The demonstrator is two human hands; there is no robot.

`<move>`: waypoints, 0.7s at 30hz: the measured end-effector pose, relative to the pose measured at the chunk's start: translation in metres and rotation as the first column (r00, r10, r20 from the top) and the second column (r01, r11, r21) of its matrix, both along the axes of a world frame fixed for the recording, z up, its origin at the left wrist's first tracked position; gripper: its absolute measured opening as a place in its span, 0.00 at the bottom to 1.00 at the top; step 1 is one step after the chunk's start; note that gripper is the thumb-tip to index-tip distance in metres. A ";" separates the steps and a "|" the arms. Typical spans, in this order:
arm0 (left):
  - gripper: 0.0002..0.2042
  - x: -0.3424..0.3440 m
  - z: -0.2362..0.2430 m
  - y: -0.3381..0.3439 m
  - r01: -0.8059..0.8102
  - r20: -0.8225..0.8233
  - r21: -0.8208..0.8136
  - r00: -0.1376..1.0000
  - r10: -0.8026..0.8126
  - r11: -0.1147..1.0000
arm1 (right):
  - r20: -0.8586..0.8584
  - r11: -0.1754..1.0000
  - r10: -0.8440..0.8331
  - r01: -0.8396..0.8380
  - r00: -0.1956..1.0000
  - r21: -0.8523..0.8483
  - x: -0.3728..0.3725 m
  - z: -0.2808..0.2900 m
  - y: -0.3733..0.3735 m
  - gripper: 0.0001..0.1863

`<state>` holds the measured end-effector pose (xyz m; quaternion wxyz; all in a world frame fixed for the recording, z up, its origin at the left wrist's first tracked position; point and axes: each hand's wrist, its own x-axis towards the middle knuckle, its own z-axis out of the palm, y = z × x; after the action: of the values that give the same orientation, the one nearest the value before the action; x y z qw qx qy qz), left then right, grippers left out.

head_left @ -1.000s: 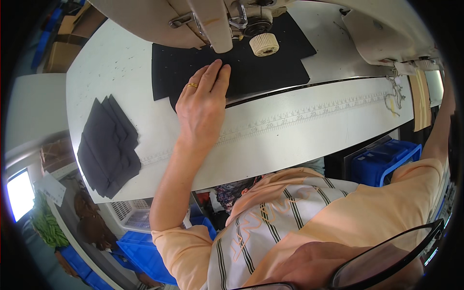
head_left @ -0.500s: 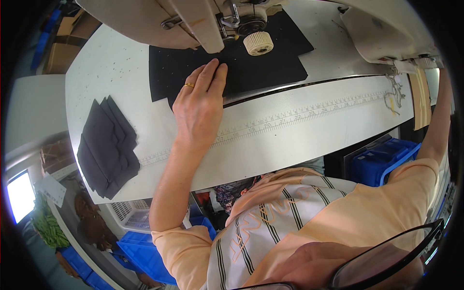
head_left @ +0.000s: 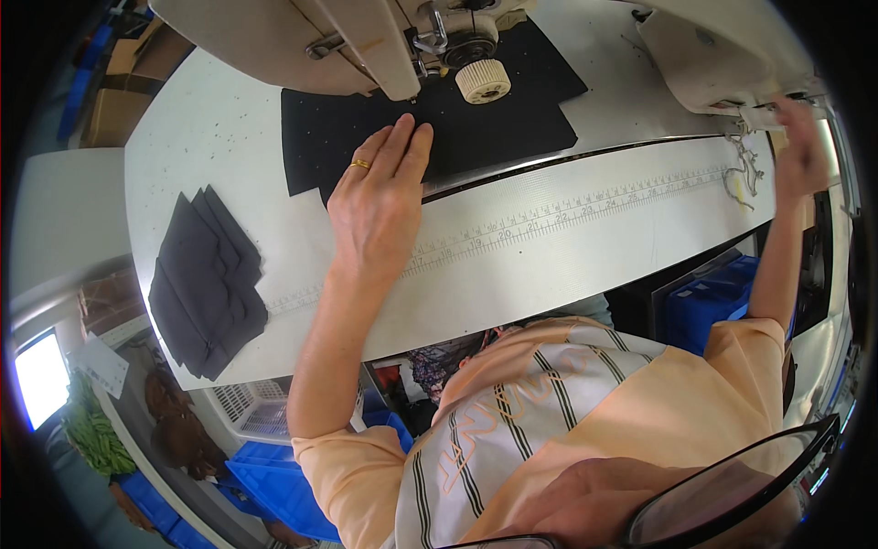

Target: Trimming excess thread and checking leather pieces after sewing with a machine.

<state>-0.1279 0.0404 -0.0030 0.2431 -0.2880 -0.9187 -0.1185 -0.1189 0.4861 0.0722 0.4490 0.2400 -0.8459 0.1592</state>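
Observation:
A black fabric piece (head_left: 503, 128) lies spread on the sewing machine's bed, partly under the machine head (head_left: 274, 41). My left hand (head_left: 378, 192), with a ring on one finger, rests on the near part of this fabric. Its fingers are stretched out and point at the presser area, which the machine head mostly hides. Far to the right, my right hand (head_left: 803, 151) is raised beside the end of the machine, near the thread tangle. Motion smears its fingers, so I cannot make out their shape or anything in them.
A fanned stack of dark fabric pieces (head_left: 206, 284) lies at the table's left end. Along the near table edge runs a printed ruler scale (head_left: 512, 224). A cord tangle (head_left: 745, 174) lies at the right. Blue bins (head_left: 274, 485) and a white basket (head_left: 251, 412) stand below.
My right hand has come into view at the right, its forearm drawn inward. My left hand and the black fabric have barely moved.

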 end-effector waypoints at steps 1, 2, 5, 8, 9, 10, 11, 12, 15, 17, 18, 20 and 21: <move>0.20 -0.002 -0.001 0.003 0.017 -0.014 0.009 1.000 -0.017 1.000 | -0.035 0.951 0.113 -0.098 0.993 0.292 0.000 -0.013 -0.042 0.06; 0.20 0.000 -0.003 -0.002 -0.004 -0.008 -0.006 1.000 0.004 1.000 | 0.250 0.959 0.127 -0.183 0.960 0.217 -0.003 -0.041 -0.057 0.06; 0.21 -0.002 -0.003 -0.003 0.003 -0.004 0.015 1.000 -0.003 1.000 | 0.458 0.984 0.064 -0.131 0.887 0.118 -0.014 -0.069 -0.078 0.06; 0.21 -0.004 -0.003 -0.001 0.001 0.015 0.009 1.000 -0.001 1.000 | 0.610 0.993 0.072 0.003 0.789 -0.121 -0.019 -0.078 -0.076 0.07; 0.21 -0.004 -0.003 -0.002 -0.005 0.018 0.015 1.000 0.004 1.000 | 0.603 0.994 0.061 0.005 0.795 -0.107 -0.019 -0.079 -0.075 0.07; 0.21 -0.005 -0.004 -0.002 -0.010 0.021 0.022 1.000 0.010 1.000 | 0.596 0.996 0.049 0.007 0.801 -0.093 -0.019 -0.079 -0.075 0.07; 0.21 -0.005 -0.003 -0.002 -0.011 0.021 0.022 1.000 0.011 1.000 | 0.596 0.996 0.050 0.006 0.801 -0.092 -0.019 -0.078 -0.076 0.07; 0.21 -0.005 -0.002 -0.003 -0.014 0.029 0.023 0.999 0.013 1.000 | 0.605 0.994 0.058 0.012 0.794 -0.111 -0.019 -0.077 -0.077 0.08; 0.22 -0.006 -0.003 -0.003 -0.016 0.043 0.031 0.999 0.015 0.999 | 0.621 0.992 0.050 0.033 0.782 -0.121 -0.018 -0.076 -0.076 0.08; 0.22 -0.007 -0.002 -0.002 -0.017 0.049 0.036 0.999 0.015 0.999 | 0.630 0.992 0.036 0.047 0.776 -0.114 -0.018 -0.075 -0.075 0.08; 0.22 -0.006 -0.001 -0.001 -0.017 0.060 0.031 0.998 0.015 0.999 | 0.634 0.989 0.022 0.076 0.773 -0.128 -0.016 -0.075 -0.076 0.08; 0.23 -0.006 0.000 0.000 -0.013 0.070 0.026 0.998 0.011 1.000 | 0.637 0.984 0.007 0.109 0.771 -0.143 -0.015 -0.076 -0.076 0.08; 0.23 -0.006 0.000 0.000 -0.013 0.089 0.030 0.996 0.010 0.999 | 0.631 0.984 0.008 0.107 0.775 -0.144 -0.015 -0.077 -0.075 0.08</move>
<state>-0.1344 0.0404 -0.0031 0.2069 -0.2733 -0.9283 -0.1441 -0.1336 0.4112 -0.0048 0.1636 0.1108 -0.9362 0.2906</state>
